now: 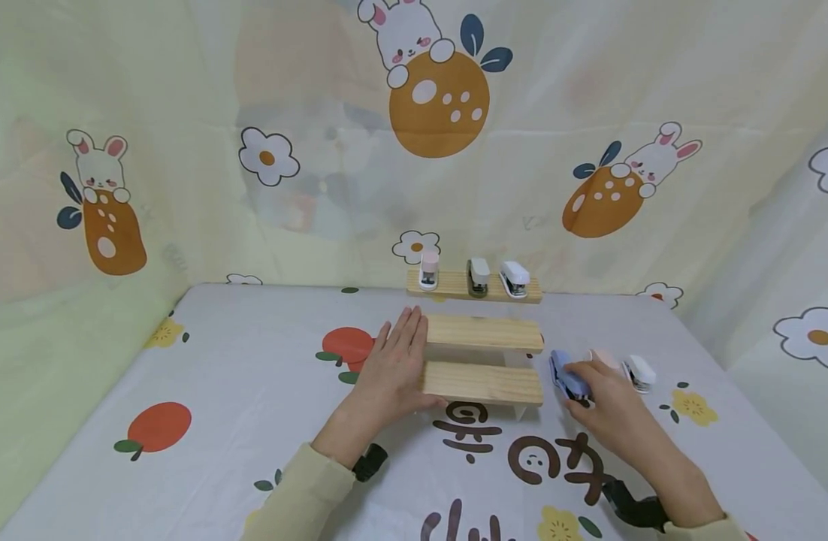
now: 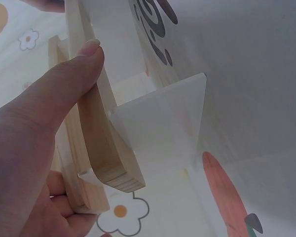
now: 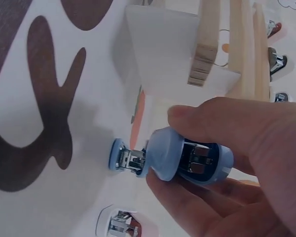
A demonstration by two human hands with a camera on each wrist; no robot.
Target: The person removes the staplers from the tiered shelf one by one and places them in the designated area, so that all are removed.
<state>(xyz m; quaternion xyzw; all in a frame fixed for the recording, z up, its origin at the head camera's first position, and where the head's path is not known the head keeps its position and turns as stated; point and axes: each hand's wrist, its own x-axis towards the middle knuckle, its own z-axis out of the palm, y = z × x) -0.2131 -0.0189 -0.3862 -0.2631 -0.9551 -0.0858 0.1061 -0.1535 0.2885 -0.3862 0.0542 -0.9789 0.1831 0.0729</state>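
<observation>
My left hand (image 1: 394, 368) rests against the left end of a tiered wooden stand, fingers straight and thumb along the front board (image 1: 483, 383). In the left wrist view, the thumb lies on the edge of the front wooden board (image 2: 108, 158), beside a translucent support panel (image 2: 163, 113). My right hand (image 1: 606, 394) pinches a blue stapler (image 1: 568, 376) between thumb and fingers, just right of the stand. Seen from the right wrist, the held blue stapler (image 3: 167, 153) has a second blue stapler (image 3: 119, 155) close beyond it.
The back board (image 1: 457, 285) carries a pink-topped stapler (image 1: 429, 270) and two white-topped staplers (image 1: 478, 276). A middle board (image 1: 485, 333) lies before it. Right of my right hand are a pale pink stapler (image 1: 603, 359) and a white stapler (image 1: 639, 373). A printed curtain hangs behind.
</observation>
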